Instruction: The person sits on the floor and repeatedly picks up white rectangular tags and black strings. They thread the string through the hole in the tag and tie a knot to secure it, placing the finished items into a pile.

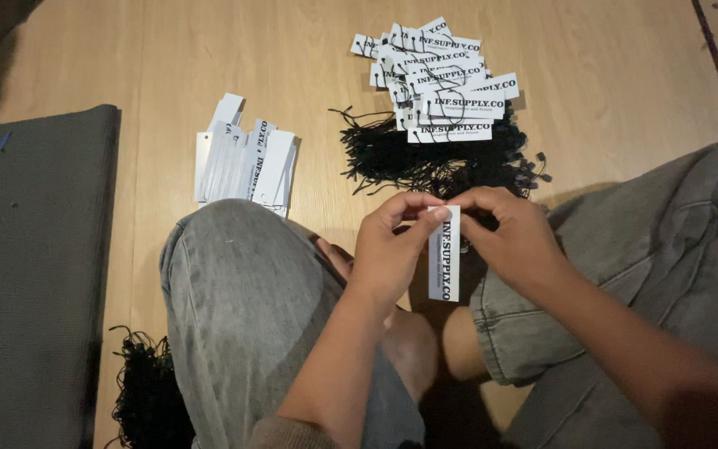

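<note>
My left hand (390, 245) pinches the top corner of a long white paper tag with black print (445, 266), which hangs upright between my knees. Against the same top end my right hand (513, 237) has its fingers closed, and whatever thin thing it holds there is hidden. Just beyond my hands lies a heap of black string loops (425, 158). Behind that heap sits a pile of several printed white tags (438, 83) with black strings on them.
A stack of plain white tags (247, 162) lies on the wooden floor (168, 58) to the left of my knee. A grey mat (31, 274) covers the left side. More black strings (147, 395) sit by my left leg.
</note>
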